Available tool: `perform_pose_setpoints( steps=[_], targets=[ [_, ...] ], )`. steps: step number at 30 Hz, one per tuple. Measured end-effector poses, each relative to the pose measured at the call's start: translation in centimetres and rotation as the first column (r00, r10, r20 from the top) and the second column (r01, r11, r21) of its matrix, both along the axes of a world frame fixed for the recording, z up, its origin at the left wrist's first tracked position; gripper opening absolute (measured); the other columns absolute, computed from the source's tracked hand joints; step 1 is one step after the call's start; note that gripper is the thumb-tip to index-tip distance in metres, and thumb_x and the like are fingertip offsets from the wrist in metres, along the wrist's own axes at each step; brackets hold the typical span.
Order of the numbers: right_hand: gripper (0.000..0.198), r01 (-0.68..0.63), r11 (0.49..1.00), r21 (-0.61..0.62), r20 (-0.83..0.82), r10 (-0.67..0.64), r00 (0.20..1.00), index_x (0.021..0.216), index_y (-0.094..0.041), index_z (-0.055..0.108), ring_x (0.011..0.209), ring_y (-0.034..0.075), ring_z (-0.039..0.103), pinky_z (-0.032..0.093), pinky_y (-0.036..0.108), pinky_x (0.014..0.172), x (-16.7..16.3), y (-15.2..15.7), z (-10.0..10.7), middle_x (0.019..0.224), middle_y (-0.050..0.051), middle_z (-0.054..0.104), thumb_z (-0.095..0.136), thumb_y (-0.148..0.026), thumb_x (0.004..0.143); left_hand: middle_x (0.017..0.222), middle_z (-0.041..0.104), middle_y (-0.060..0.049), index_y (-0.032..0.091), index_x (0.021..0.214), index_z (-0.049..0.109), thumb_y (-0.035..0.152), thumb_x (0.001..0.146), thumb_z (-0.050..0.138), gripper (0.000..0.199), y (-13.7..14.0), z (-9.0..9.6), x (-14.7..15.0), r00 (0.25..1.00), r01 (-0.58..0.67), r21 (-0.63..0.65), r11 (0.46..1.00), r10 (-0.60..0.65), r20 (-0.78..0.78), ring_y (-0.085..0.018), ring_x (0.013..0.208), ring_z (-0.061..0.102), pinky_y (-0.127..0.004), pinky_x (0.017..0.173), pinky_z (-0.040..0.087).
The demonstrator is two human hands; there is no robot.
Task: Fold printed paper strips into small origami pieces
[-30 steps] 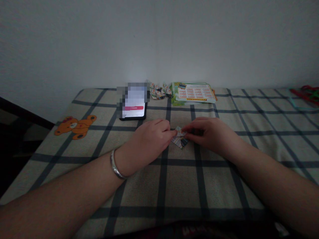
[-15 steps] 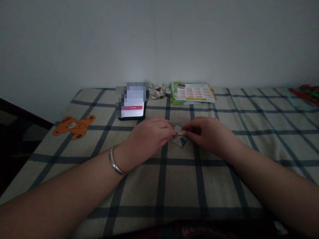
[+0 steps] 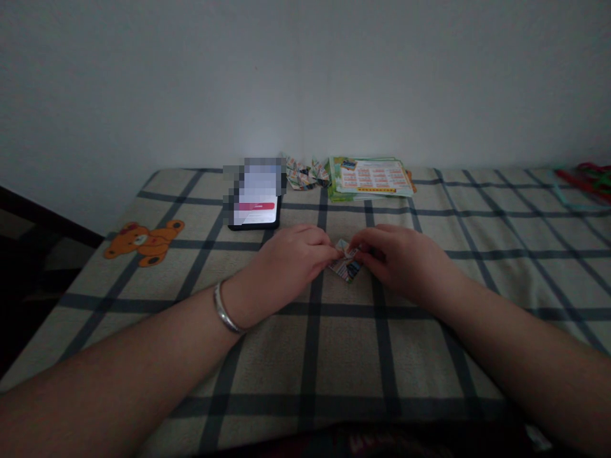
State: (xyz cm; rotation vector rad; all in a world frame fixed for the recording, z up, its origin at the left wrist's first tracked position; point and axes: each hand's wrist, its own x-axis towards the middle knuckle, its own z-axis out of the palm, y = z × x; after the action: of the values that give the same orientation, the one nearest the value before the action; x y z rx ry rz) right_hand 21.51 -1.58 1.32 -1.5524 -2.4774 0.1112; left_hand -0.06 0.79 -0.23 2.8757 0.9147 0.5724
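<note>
A small, printed piece of folded paper (image 3: 347, 270) lies on the checked cloth, one corner pointing at me. My left hand (image 3: 301, 257), with a silver bangle at its wrist, pinches the paper's left corner. From the other side my right hand (image 3: 389, 254) has thumb and forefinger closed on its right edge. Fingertips cover both side corners, so the finer folds there are hidden. Behind the hands sit several folded paper pieces (image 3: 308, 173) in the same print, beside a stack of printed sheets (image 3: 375, 177).
A lit phone (image 3: 255, 213) leans at the back left, its screen partly blurred out. An orange bear figure (image 3: 146, 243) lies flat on the left of the checked cloth (image 3: 267, 381). Red and green strands (image 3: 594, 181) lie at the far right. A pale wall (image 3: 382, 76) rises behind.
Both hands keep their pinch on the folded paper, with only slight finger movement. The whole view has shifted a few pixels; nothing else has visibly moved.
</note>
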Motion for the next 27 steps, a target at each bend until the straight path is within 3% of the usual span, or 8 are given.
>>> perform_pose_setpoints(
  steps=[3,6,16,23,27],
  targets=[
    [0.022,-0.087,0.992,0.093,0.194,0.068,0.979,0.098,-0.026,0.071,0.071,0.017,0.061,0.03,0.03,0.055,-0.17,-0.74,0.19,0.088,0.003,0.069,0.053,-0.017,0.089,0.094,0.068,-0.005,0.018,0.096,0.072,0.016,0.092,0.056,0.016,-0.08,0.0,0.09,0.999,0.0,0.049,0.999,0.002,-0.034,-0.019,0.095,0.062,-0.034,0.086,0.052],
    [0.024,-0.111,0.986,0.124,0.261,0.076,0.962,0.102,-0.029,0.071,0.069,0.017,0.06,0.027,0.031,0.052,-0.12,-0.99,0.21,0.088,0.002,0.068,0.055,-0.017,0.088,0.094,0.067,-0.005,0.017,0.097,0.071,0.016,0.093,0.055,0.017,-0.04,-0.05,0.1,0.999,0.007,0.058,0.998,-0.004,-0.05,-0.019,0.095,0.061,-0.034,0.086,0.052],
    [0.021,-0.044,0.991,0.125,0.242,0.013,0.97,0.092,-0.029,0.073,0.065,0.017,0.057,0.024,0.031,0.051,-0.58,-0.82,0.44,0.08,0.002,0.064,0.055,-0.02,0.088,0.097,0.067,-0.005,0.019,0.1,0.069,0.016,0.093,0.053,0.018,-0.22,0.09,-0.24,0.997,-0.009,0.076,0.997,0.015,-0.079,-0.019,0.093,0.062,-0.034,0.082,0.052],
    [0.024,0.039,0.999,0.036,0.077,-0.042,0.996,0.097,-0.033,0.075,0.072,0.016,0.061,0.032,0.029,0.055,-0.26,-0.43,0.19,0.089,0.002,0.067,0.054,-0.026,0.091,0.101,0.067,-0.004,0.021,0.105,0.068,0.022,0.095,0.054,0.018,-0.42,0.21,-0.61,0.987,0.025,0.166,0.986,0.002,-0.16,-0.021,0.095,0.062,-0.035,0.08,0.053],
    [0.023,0.03,0.999,0.04,0.076,-0.033,0.997,0.097,-0.032,0.076,0.073,0.017,0.061,0.033,0.029,0.055,-0.22,-0.35,0.11,0.09,0.002,0.067,0.054,-0.025,0.09,0.107,0.065,-0.005,0.022,0.113,0.065,0.021,0.095,0.053,0.021,-0.69,0.33,-0.52,0.973,0.048,0.203,0.978,0.0,-0.232,-0.024,0.1,0.06,-0.039,0.083,0.053]
  ],
)
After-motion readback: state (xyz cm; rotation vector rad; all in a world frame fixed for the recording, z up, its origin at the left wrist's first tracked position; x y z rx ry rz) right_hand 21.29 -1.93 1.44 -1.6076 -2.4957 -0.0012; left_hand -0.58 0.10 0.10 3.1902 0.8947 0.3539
